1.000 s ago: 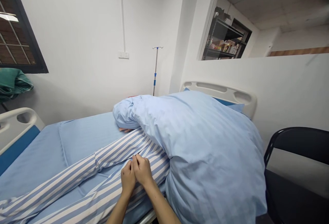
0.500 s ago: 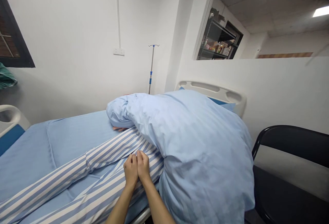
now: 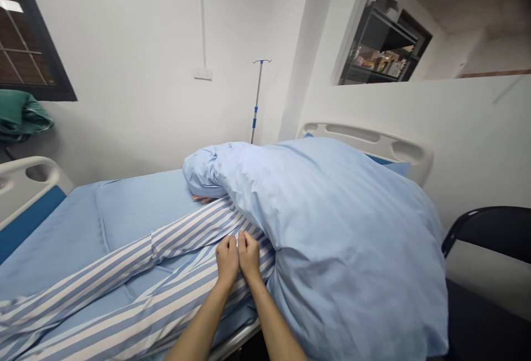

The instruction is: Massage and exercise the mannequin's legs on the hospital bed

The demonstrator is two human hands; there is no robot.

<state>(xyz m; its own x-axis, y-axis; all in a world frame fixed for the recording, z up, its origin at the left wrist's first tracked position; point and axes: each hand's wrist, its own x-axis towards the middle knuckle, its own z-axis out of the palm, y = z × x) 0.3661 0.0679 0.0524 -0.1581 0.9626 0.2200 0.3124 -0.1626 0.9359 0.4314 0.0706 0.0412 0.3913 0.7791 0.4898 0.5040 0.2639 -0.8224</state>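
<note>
My left hand (image 3: 227,259) and my right hand (image 3: 249,256) rest side by side, fingers together, on a blue-and-white striped garment (image 3: 186,239) worn by a person lying on the bed. A pale blue duvet (image 3: 332,239) heaps over the person's upper part and hides it, its edge just beside my right hand. Past my hands, a person's hand (image 3: 202,199) pokes out from under the duvet onto the blue sheet (image 3: 136,206). My fingers do not visibly grip the cloth.
A white bed end (image 3: 367,142) stands beyond the duvet, another (image 3: 29,181) at left. A metal bed rail (image 3: 236,341) runs below my forearms. A black chair (image 3: 485,239) stands at right, an IV pole (image 3: 257,101) against the wall, and green cloth (image 3: 25,118) at left.
My hands have gone from overlapping to lying side by side on the striped cloth. The whole view has shifted as my head moved.
</note>
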